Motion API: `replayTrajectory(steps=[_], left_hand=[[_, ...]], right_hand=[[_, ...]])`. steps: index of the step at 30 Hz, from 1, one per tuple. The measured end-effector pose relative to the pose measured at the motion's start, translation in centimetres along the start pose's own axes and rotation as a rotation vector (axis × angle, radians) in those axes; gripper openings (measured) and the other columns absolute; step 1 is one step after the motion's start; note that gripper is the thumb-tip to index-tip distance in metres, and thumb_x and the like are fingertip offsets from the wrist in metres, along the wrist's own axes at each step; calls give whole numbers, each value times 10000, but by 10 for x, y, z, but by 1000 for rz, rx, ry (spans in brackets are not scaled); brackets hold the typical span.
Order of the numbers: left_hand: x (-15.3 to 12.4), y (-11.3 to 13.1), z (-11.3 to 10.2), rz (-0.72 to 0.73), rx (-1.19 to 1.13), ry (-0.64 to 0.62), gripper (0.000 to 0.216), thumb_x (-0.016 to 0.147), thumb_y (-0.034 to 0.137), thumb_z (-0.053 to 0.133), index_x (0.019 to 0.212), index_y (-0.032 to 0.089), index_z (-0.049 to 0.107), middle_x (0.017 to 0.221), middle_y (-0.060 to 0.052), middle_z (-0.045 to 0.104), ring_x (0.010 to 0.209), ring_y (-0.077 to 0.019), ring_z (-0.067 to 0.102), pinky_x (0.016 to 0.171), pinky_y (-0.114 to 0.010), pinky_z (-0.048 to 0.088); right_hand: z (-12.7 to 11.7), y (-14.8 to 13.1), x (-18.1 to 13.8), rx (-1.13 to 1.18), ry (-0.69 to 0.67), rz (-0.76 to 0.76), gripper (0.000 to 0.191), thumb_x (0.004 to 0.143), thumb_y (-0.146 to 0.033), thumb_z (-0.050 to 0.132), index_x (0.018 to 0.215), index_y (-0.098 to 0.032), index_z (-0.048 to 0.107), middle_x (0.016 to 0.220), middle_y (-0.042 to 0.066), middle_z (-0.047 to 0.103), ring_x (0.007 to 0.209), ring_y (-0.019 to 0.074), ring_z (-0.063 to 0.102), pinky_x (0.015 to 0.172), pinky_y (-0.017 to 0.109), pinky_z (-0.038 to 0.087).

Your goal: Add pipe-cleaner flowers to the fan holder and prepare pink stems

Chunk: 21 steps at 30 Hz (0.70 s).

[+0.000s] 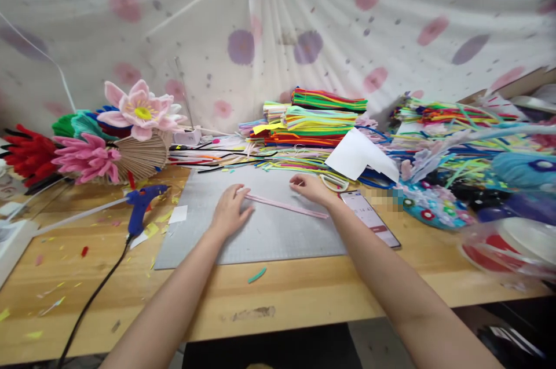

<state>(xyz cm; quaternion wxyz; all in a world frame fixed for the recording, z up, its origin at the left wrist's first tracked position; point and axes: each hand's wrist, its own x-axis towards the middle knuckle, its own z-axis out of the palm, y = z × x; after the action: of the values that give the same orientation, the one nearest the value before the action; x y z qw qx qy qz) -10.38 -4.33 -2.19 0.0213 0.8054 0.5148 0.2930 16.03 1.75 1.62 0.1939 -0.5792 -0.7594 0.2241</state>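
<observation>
Pale pink pipe cleaners [286, 205] lie together in a slanted strip on a grey cutting mat [269, 241]. At their left end is my left hand [230, 211], its thumb spread away from the bent fingers; it looks to be touching the strip or just beside it. My right hand [311, 188] hovers past the strip, over the mat's right part, with loosely curled fingers and nothing visible in them. A phone [369, 219] lies by my right forearm, partly on the mat. Near that wrist is a pale D-shaped piece [334, 183].
Bundles of coloured pipe cleaners [321, 119] are stacked behind the mat, with folded white paper [362, 154] in front. A blue glue gun [142, 207] with a black cord stands left, near fuzzy flowers [141, 109]. A green scrap [257, 275] lies in front. Plastic-wrapped rolls [516, 247] sit right.
</observation>
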Motion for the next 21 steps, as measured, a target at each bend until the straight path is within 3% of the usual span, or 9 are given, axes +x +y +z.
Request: replayTrajectory(steps=[3, 6, 12, 17, 21], left_hand=[[11, -2, 8, 23, -43, -75, 140, 811, 279, 537, 914, 215, 605, 1023, -72, 593, 983, -209, 538, 876, -367, 431], [26, -8, 13, -121, 17, -15, 107, 818, 261, 521, 789, 203, 606, 881, -68, 596, 884, -214, 538, 784, -352, 444], [63, -11, 29, -228, 111, 25, 110, 807, 237, 511, 755, 206, 603, 849, -87, 590, 859, -244, 538, 754, -378, 427], [74, 1, 36, -123, 23, 139, 256, 730, 67, 470, 927, 184, 582, 1015, -109, 587, 973, -247, 518, 846, -382, 404], [71, -1, 33, -162, -115, 184, 215, 757, 86, 425, 885, 195, 559, 849, -73, 597, 854, -218, 541, 779, -358, 420]], right_hand=[[-8, 7, 17, 1, 35, 14, 166, 789, -277, 556, 900, -192, 644, 886, 38, 691, 752, 152, 618, 652, 248, 433], [-9, 12, 33, -4, 74, 32, 168, 788, -252, 555, 913, -177, 639, 911, 49, 686, 798, 163, 617, 695, 262, 442], [-19, 16, 68, -26, 241, -9, 186, 785, -195, 528, 933, -166, 638, 956, 74, 660, 885, 186, 598, 803, 316, 457], [-36, 10, 101, -106, 435, -69, 263, 784, -162, 484, 1015, -146, 609, 1043, 111, 619, 1016, 242, 537, 923, 389, 413], [-48, 10, 136, -205, 559, -111, 469, 757, -113, 446, 1224, -97, 470, 1240, 170, 502, 1186, 286, 408, 1015, 464, 318]])
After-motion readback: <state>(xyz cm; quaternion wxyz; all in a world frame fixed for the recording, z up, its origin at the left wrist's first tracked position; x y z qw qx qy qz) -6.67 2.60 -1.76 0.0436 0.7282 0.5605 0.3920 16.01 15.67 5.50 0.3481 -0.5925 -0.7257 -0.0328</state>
